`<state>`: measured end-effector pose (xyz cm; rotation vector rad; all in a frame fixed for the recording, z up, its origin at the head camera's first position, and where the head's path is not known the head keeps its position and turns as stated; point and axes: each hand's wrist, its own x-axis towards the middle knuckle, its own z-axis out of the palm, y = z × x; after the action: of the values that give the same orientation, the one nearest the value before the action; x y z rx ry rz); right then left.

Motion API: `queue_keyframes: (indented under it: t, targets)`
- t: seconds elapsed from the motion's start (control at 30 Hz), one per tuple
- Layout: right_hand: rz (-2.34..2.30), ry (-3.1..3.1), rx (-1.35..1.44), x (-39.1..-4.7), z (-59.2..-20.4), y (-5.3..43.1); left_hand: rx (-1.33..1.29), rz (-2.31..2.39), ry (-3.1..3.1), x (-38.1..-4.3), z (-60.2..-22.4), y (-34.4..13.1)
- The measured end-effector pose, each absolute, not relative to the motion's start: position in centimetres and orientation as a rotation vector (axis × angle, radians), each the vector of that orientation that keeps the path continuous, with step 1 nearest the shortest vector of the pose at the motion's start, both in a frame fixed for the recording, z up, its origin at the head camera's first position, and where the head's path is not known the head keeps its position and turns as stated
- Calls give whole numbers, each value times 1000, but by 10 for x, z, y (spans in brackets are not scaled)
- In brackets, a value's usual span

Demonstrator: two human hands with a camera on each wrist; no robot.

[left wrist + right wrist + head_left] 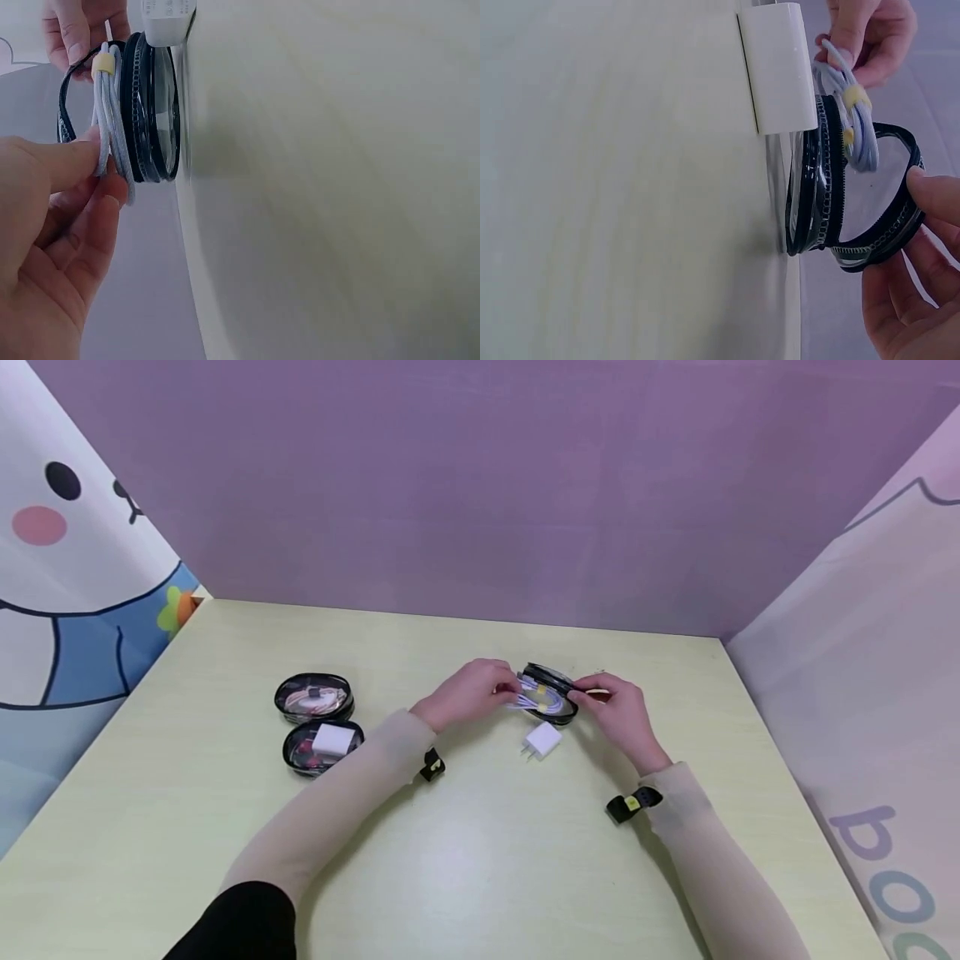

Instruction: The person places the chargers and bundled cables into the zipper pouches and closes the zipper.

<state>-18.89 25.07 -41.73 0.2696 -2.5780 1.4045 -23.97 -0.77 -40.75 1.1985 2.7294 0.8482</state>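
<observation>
A coiled pale lavender cable [546, 701] with yellow bands sits over a clear zip case [821, 187] with black trim. My left hand [477, 692] pinches the coil's near end between thumb and fingers, as the left wrist view shows. On the other side, my right hand [621, 717] holds the case's raised lid [900, 225] by its edge, so the case gapes. The coil overlaps the case's opening in the right wrist view. Just in front of the case lies a white charger plug [543, 740], its prongs pointing toward the near left.
Two more clear cases with black trim lie at the left. The farther case [324, 680] has a pinkish cable inside; a white block [333, 740] shows at the nearer one, partly behind my left sleeve. Purple panel [465, 527] borders the table's [450, 877] far edge.
</observation>
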Motion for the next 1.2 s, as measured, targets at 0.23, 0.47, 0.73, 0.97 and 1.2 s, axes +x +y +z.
queue_keyframes:
  t: [0.23,0.47,0.73,0.97,1.2]
  targets:
    - [1489,-2576,227,-189,-419,247,1078,821,2756,-241,-411,0]
    - [1589,-2579,161,-189,-419,244,1026,852,2770,-244,-411,6]
    - [1556,-2589,177,-189,-418,242,988,866,2804,-249,-415,15]
    - [1498,-2590,190,-189,-417,244,856,1186,2605,-250,-412,-2]
    - [1514,-2586,180,-190,-417,245,685,1177,2557,-252,-410,-16]
